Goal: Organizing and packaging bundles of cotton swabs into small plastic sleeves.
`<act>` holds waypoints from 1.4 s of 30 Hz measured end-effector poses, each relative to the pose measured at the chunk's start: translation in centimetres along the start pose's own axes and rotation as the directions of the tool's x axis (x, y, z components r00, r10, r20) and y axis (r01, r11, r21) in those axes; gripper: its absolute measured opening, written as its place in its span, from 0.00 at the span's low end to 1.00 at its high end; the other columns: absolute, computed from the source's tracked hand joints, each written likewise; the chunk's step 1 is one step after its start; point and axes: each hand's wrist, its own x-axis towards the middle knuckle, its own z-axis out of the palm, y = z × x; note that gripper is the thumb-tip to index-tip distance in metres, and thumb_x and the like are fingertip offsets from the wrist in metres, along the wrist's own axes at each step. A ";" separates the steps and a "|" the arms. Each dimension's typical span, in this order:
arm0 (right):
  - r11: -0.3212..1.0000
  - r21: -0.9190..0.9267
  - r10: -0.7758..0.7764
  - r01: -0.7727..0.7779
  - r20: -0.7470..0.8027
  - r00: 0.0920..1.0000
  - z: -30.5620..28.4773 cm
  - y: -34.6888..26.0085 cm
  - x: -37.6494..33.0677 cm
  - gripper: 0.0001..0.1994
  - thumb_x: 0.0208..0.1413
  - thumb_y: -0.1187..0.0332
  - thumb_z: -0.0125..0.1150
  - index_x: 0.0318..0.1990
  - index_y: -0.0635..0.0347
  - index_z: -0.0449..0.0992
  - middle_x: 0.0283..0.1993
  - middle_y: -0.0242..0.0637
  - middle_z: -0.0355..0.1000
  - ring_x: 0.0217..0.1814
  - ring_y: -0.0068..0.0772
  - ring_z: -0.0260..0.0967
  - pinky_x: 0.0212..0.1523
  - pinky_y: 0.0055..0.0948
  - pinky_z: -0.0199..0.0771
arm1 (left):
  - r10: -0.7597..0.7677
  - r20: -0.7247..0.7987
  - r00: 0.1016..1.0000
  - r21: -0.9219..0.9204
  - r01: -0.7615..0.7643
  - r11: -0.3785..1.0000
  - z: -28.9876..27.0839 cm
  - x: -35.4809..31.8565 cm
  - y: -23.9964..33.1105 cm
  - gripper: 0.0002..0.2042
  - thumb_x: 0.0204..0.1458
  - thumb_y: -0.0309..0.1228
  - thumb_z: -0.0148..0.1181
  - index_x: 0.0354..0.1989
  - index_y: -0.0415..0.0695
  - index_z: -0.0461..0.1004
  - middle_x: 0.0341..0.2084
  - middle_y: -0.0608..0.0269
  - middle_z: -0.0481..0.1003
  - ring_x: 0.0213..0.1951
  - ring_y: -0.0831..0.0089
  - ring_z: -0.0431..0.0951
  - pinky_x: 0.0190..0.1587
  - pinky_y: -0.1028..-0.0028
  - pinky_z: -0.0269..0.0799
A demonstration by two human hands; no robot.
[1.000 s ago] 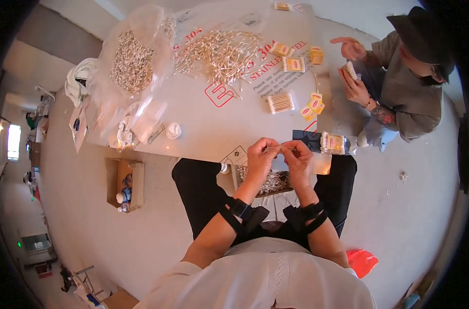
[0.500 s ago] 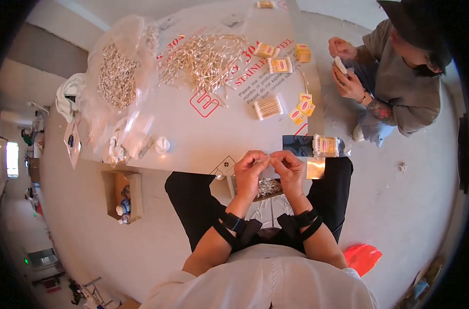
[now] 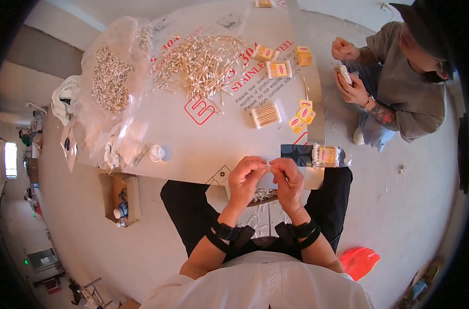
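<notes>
At the near table edge, my left hand (image 3: 244,176) and my right hand (image 3: 289,177) meet with fingertips pinched together. Between them shows a bit of thin, clear plastic film (image 3: 267,180); its full shape is mostly hidden by my fingers. Just right of my right hand lies a filled pack of cotton swabs (image 3: 326,156) with a yellow label, on a dark sheet (image 3: 298,153). Beyond my hands a clear bag of cotton swabs (image 3: 266,115) lies flat beside several yellow label cards (image 3: 302,116). Under my hands, a box of loose swabs (image 3: 265,195) sits between my knees.
A loose heap of cotton swabs (image 3: 203,64) covers the far table middle. A big clear sack of swabs (image 3: 111,77) stands left, near a small white bottle (image 3: 156,153). Packed swabs (image 3: 279,69) lie far right. A co-worker's hand (image 3: 354,90) holds swabs. A cardboard box (image 3: 134,198) is on the floor.
Both my hands have dropped slightly toward me, still pinched together. The view has shifted a little. The co-worker's hands have changed position slightly around the swabs.
</notes>
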 end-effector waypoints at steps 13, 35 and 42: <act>0.974 -0.157 -0.156 0.166 0.072 0.985 -0.1 0.5 0.7 0.07 0.46 0.79 0.60 0.35 0.64 0.74 0.35 0.40 0.70 0.36 0.36 0.70 0.36 0.26 0.70 | 0.024 0.005 1.000 0.127 -0.025 0.992 -0.6 0.8 0.6 0.03 0.46 0.18 0.56 0.28 0.38 0.73 0.32 0.63 0.72 0.35 0.76 0.71 0.39 0.80 0.65; 0.981 -0.185 -0.049 0.058 0.051 0.997 -0.2 -0.1 1.0 0.07 0.46 0.82 0.59 0.33 0.63 0.75 0.35 0.39 0.71 0.34 0.30 0.68 0.33 0.22 0.68 | 0.288 -0.148 0.946 0.398 -0.210 0.893 -3.8 3.7 0.4 0.13 0.43 0.23 0.57 0.40 0.39 0.69 0.41 0.56 0.70 0.42 0.61 0.69 0.45 0.66 0.65; 0.977 -0.172 -0.116 0.124 0.058 0.992 0.0 0.4 1.1 0.05 0.48 0.81 0.56 0.32 0.63 0.75 0.36 0.34 0.70 0.23 0.17 0.61 0.21 0.16 0.61 | 0.208 -0.394 0.895 0.353 -0.061 0.934 -7.0 3.7 -4.9 0.16 0.40 0.18 0.56 0.41 0.41 0.70 0.37 0.61 0.69 0.40 0.70 0.69 0.45 0.73 0.65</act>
